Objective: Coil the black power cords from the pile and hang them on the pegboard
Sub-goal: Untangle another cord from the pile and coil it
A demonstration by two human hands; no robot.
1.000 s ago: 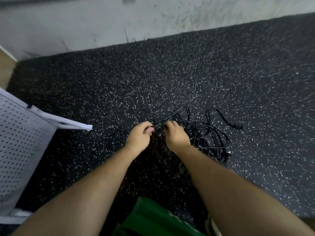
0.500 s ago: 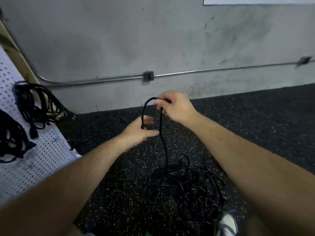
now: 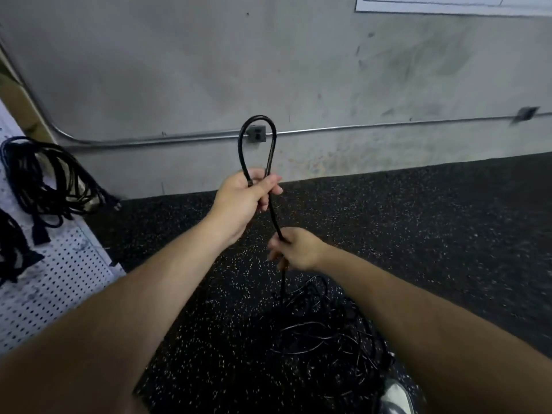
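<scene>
black cord (image 3: 257, 144) looped upright above tangled pile (image 3: 325, 339).

Hands: two, left hand (image 3: 242, 201) and right hand (image 3: 298, 249), above pile (image 3: 328, 333).
Pile: one.
Cord (image 3: 258, 117) raised above pile: one, single loop.
Pegboard (image 3: 59, 279) left of pile: one.
Coiled bundles: two, upper bundle (image 3: 44, 180) and lower bundle (image 3: 12, 249).
Wall boxes beyond pile: two, middle box (image 3: 257, 134) and right box (image 3: 525, 114).
Shoe (image 3: 395, 397): one.

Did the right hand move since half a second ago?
Yes. The right hand slid down the black power cord, away from the grey metal wall pipe and toward the tangled cord pile on the floor.
</scene>
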